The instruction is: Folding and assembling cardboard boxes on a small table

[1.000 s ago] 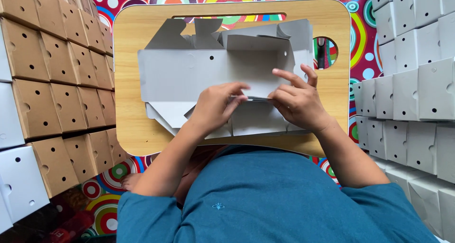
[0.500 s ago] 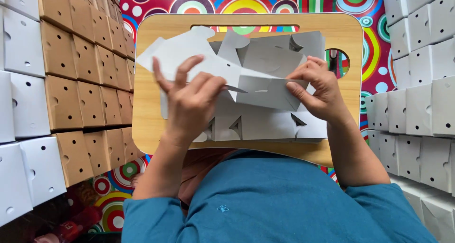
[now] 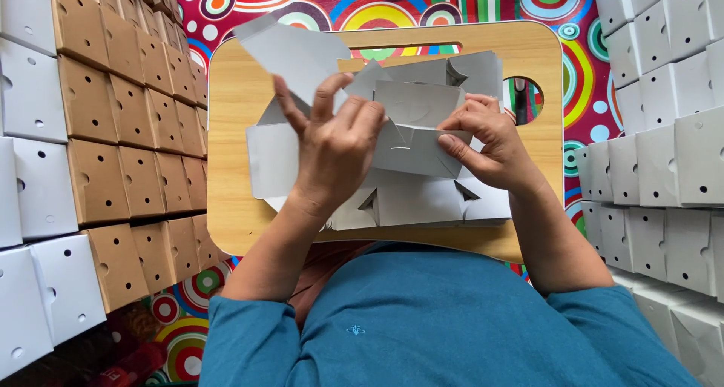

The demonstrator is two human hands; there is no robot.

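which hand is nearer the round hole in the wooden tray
Right. The right hand grips the grey box just left of the round hole; the left hand is further left, across the box.

Matt grey cardboard blank (image 3: 411, 142), smooth wood-grain lap table (image 3: 230, 153)
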